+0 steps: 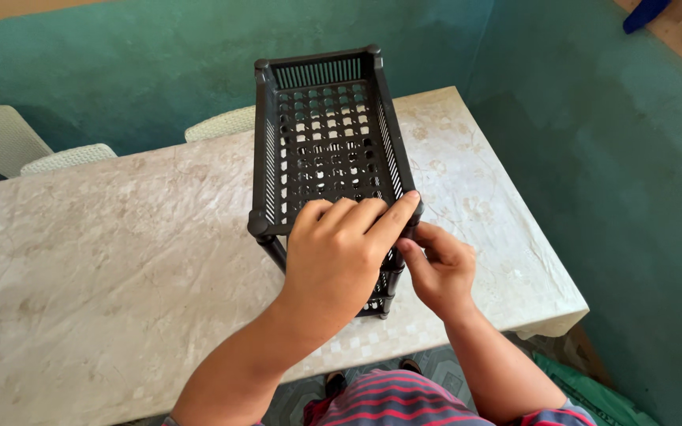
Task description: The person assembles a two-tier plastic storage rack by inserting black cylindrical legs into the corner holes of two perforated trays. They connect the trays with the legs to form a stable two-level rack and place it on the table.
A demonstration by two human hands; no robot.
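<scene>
A: Rack position?
B: Black plastic rack [321, 142] stands on the marble tabletop [104, 260], near edge, right of centre.
A: Hands?
B: Left hand [339, 256] lies over the rack's near rim, fingers curled on it. Right hand [440, 268] pinches the near-right corner post. White chairs [9, 142] far left.
</scene>
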